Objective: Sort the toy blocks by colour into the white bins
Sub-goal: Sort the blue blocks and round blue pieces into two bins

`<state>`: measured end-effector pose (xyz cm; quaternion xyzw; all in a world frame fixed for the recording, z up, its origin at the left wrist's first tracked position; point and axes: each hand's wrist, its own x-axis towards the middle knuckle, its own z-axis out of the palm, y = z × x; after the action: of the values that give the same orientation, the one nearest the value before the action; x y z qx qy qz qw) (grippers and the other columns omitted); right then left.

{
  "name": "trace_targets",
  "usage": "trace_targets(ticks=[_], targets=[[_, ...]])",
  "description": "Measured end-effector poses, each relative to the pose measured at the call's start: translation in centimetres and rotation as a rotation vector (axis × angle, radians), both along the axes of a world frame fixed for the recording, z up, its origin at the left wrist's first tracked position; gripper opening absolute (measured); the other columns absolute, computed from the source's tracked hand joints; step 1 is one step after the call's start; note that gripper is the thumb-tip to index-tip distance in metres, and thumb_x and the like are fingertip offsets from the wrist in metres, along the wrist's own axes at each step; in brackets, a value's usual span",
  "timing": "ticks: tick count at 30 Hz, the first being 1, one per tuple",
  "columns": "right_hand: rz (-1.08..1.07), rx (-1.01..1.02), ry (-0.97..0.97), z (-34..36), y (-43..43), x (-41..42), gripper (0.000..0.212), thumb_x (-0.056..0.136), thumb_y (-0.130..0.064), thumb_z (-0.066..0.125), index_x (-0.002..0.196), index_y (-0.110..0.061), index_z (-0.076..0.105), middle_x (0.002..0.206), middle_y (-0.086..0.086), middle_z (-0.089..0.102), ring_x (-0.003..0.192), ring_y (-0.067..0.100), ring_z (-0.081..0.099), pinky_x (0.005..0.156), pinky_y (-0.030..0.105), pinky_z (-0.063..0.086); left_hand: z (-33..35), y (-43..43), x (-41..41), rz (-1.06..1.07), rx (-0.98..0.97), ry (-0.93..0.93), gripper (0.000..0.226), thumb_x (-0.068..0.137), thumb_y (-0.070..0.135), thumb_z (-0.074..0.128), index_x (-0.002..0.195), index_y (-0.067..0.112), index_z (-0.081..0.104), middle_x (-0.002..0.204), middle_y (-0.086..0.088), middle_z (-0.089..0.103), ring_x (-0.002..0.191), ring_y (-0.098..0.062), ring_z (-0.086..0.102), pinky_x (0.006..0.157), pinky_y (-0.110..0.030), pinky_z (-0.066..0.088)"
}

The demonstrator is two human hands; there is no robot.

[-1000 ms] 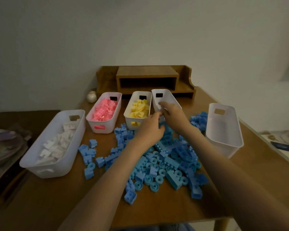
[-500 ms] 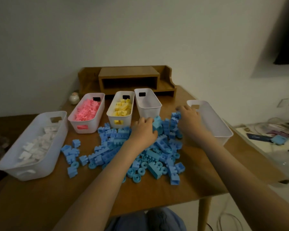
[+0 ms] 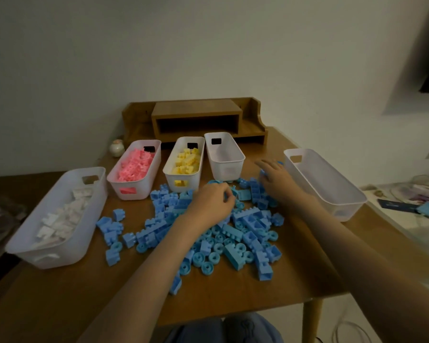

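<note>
A pile of blue toy blocks lies spread over the middle of the wooden table. My left hand sits at the pile's far side, its fingers curled round a few blue blocks. My right hand rests with fingers stretched out on blue blocks beside the large empty bin on the right. A small empty bin stands just beyond both hands. Further left are the yellow-block bin, the pink-block bin, and a large bin of white blocks.
A wooden desk shelf stands at the table's back, with a small round jar to its left. The table's right edge runs just past the large empty bin. Beyond it is a low surface with clutter.
Both hands came back from the small empty bin down to the blue pile. My right hand moved right, towards the large empty bin. The view shifted left and then slightly back.
</note>
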<state>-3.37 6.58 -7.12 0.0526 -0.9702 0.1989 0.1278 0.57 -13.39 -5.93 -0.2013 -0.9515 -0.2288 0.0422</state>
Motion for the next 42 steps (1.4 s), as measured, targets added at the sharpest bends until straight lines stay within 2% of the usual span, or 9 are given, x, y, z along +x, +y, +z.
trace_targets(ticks=[4,9,14,18,21,24,27,32,42], targets=[[-0.083,-0.019,-0.140,-0.3,0.3,-1.6,0.052,0.100,-0.029,0.036,0.149,-0.028,0.018,0.158,0.000,0.006,0.145,0.025,-0.002,0.116,0.046,0.002,-0.6,-1.2,-0.7,0.138,-0.080,0.250,0.034,0.095,0.039,0.044,0.125,0.023,0.045,0.119,0.000,0.046,0.118,-0.022,0.039,0.098,-0.039,0.030],[-0.160,0.005,-0.278,-1.5,0.1,-3.4,0.057,0.100,-0.045,0.024,0.151,-0.024,0.008,0.158,0.008,-0.002,0.145,0.030,-0.007,0.115,0.044,-0.002,-2.0,-2.2,-1.7,0.062,-0.159,0.141,0.060,0.094,0.050,0.042,0.147,0.031,0.020,0.152,-0.002,0.017,0.141,-0.023,0.014,0.113,-0.044,0.013],[-0.122,0.102,-0.298,-1.0,-0.6,-3.6,0.050,0.098,-0.046,0.029,0.144,-0.027,0.027,0.152,0.006,0.026,0.139,0.034,0.017,0.111,0.048,0.014,-2.2,-2.4,-1.8,0.041,-0.057,0.156,0.053,0.095,0.043,0.046,0.142,0.026,0.029,0.142,0.002,0.034,0.133,-0.020,0.028,0.110,-0.039,0.025],[-0.102,0.031,-0.076,0.8,-1.4,-2.7,0.055,0.093,-0.038,0.044,0.144,-0.027,0.025,0.134,0.007,0.049,0.129,0.031,0.037,0.108,0.052,0.019,-2.2,-2.3,-1.7,0.074,-0.056,0.194,0.048,0.096,0.038,0.046,0.139,0.020,0.033,0.136,0.000,0.041,0.127,-0.021,0.036,0.104,-0.037,0.032],[0.003,0.015,0.016,1.0,-2.7,-2.7,0.059,0.092,-0.034,0.048,0.145,-0.031,0.021,0.126,0.005,0.054,0.122,0.029,0.044,0.106,0.053,0.024,-2.1,-2.3,-1.6,0.087,-0.080,0.209,0.048,0.095,0.034,0.048,0.138,0.018,0.033,0.131,-0.003,0.044,0.122,-0.022,0.041,0.099,-0.037,0.037],[0.036,0.063,-0.024,0.3,-4.3,-2.9,0.045,0.094,-0.031,0.047,0.136,-0.028,0.032,0.122,0.009,0.058,0.116,0.033,0.050,0.103,0.053,0.031,-2.1,-2.5,-1.2,0.085,-0.062,0.176,0.052,0.096,0.033,0.048,0.141,0.017,0.029,0.131,-0.005,0.045,0.121,-0.024,0.043,0.097,-0.039,0.040],[0.036,-0.062,0.066,0.3,-4.7,-3.2,0.026,0.095,-0.016,0.041,0.121,-0.014,0.045,0.101,0.016,0.065,0.091,0.034,0.060,0.081,0.048,0.049,-2.2,-2.7,-0.9,0.078,-0.047,0.160,0.052,0.097,0.033,0.046,0.142,0.018,0.027,0.131,-0.005,0.045,0.118,-0.025,0.043,0.094,-0.039,0.042],[0.038,-0.018,0.186,1.4,-4.2,-4.0,0.023,0.097,-0.013,0.037,0.117,-0.008,0.048,0.091,0.013,0.065,0.073,0.026,0.055,0.061,0.035,0.045,-2.6,-2.6,-1.0,0.068,-0.092,0.143,0.053,0.100,0.032,0.039,0.147,0.019,0.017,0.137,-0.006,0.040,0.123,-0.027,0.039,0.098,-0.042,0.039],[0.068,0.046,-0.081,1.2,-4.8,-4.9,0.015,0.096,-0.012,0.039,0.091,-0.014,0.054,0.102,0.016,0.064,0.094,0.032,0.057,0.084,0.040,0.048,-2.6,-2.6,-1.1,0.078,-0.078,0.131,0.052,0.099,0.032,0.040,0.146,0.020,0.018,0.134,-0.007,0.042,0.122,-0.027,0.039,0.097,-0.041,0.037]])
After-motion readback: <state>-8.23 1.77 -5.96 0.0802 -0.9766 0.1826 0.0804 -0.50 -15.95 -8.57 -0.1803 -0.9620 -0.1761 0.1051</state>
